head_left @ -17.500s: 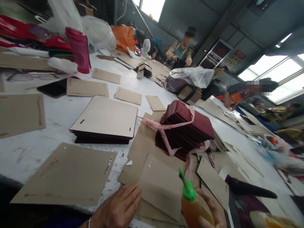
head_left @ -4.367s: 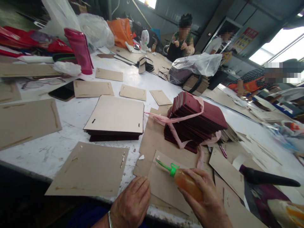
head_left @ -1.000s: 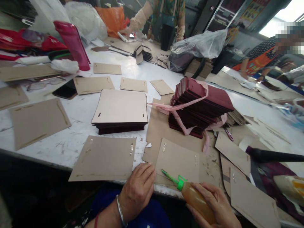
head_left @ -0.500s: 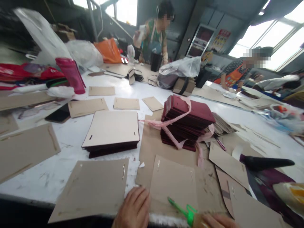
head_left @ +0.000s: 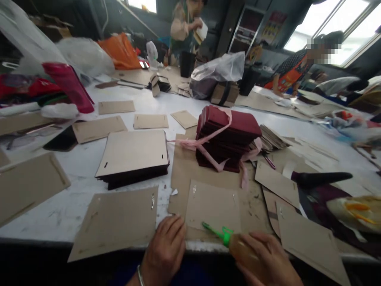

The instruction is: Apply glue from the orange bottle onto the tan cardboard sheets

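My right hand [head_left: 264,258] is wrapped around a squeeze bottle of amber glue [head_left: 247,252] with a green nozzle. The nozzle tip points left, over the lower part of a flat beige panel [head_left: 214,202] that has shiny glue dabs near its upper corners. At the table's front edge my left hand [head_left: 166,244] rests with fingers together and slightly bent, holding nothing visible, by that panel's lower left corner. Its thumb is hidden. To its left lies another beige panel [head_left: 119,222] with glue marks, overhanging the table edge.
Behind stand a stack of beige-topped dark red pieces [head_left: 133,153] and a maroon stack [head_left: 228,131] with pink ribbon. More panels [head_left: 309,238] lie right, near a black-handled tool [head_left: 324,178]. A pink bottle [head_left: 70,87] stands far left. Two people [head_left: 186,28] work across the table.
The view has shifted, bringing more of both hands and the glue bottle into sight. The nozzle stays over the middle panel. The far person now holds up a pale flat item.
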Demonstrator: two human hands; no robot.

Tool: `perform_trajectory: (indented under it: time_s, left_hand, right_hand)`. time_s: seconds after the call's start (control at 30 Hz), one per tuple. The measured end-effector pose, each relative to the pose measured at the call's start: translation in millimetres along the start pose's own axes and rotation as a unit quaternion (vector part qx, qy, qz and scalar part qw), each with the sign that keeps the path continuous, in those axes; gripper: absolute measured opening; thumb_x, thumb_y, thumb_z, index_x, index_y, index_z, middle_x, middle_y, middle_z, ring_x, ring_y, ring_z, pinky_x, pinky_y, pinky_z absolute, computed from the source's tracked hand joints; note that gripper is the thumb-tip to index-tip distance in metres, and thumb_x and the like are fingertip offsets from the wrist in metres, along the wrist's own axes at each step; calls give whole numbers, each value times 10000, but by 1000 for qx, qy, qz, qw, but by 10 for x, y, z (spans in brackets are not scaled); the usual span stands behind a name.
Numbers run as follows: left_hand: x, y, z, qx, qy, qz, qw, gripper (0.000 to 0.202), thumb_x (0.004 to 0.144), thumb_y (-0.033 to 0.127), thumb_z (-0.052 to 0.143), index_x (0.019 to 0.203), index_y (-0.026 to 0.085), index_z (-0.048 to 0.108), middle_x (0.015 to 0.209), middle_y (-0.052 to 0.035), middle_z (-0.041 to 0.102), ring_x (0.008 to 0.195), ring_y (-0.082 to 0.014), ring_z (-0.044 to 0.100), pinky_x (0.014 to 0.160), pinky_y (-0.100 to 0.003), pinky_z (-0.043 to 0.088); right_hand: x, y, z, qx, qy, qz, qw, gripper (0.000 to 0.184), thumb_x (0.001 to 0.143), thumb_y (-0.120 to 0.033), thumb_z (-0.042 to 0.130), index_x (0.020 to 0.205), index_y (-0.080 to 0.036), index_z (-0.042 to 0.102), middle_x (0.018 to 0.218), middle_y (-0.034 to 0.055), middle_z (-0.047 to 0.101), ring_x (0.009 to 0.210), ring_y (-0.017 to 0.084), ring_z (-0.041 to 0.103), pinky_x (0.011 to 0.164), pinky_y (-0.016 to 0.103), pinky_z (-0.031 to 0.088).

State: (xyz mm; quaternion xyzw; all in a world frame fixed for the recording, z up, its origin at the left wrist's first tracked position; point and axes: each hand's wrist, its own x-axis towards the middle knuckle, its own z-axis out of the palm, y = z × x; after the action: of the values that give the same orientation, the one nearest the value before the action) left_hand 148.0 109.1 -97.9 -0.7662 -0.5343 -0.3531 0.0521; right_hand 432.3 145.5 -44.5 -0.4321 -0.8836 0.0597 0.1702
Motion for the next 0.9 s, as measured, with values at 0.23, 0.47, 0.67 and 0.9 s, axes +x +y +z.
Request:
perform_trajectory:
  time_s: [0.23,0.47,0.67,0.9]
  left_hand:
    - [30,21,-80,-33,-34,-4,999,267,836,6,429,1050,48,583,1038,-144,612,1038,-264,524,872,-452,485]
    - [44,17,-86,-23,-33,0,999,259,859,34,425,1064,80,576,1030,-127,620,1038,-246,534,876,-434,489]
    - [44,18,-75,-17,-29,7,999,250,843,25,446,1051,67,578,1036,-136,616,1042,-256,540,882,-432,482]
    - [32,14,-65,-13,-30,20,999,248,848,30,453,1059,73,576,1045,-133,614,1051,-257,539,888,-429,476]
  right_hand:
    - [100,-241,-64,9,-12,27,1000,421,779,-284,630,1183,-249,515,1068,80,518,953,203,582,791,295,535]
    - [-102,-54,-192,2,-18,56,998,432,802,-300,613,1216,-275,493,1060,75,520,955,202,578,784,290,538]
    - [-300,67,-297,-23,0,80,997,405,806,-341,605,1193,-270,509,1036,68,534,896,200,605,742,275,548]
    - [-434,160,-396,-42,38,85,995,368,823,-412,575,1154,-256,539,984,64,568,846,194,620,707,261,549]
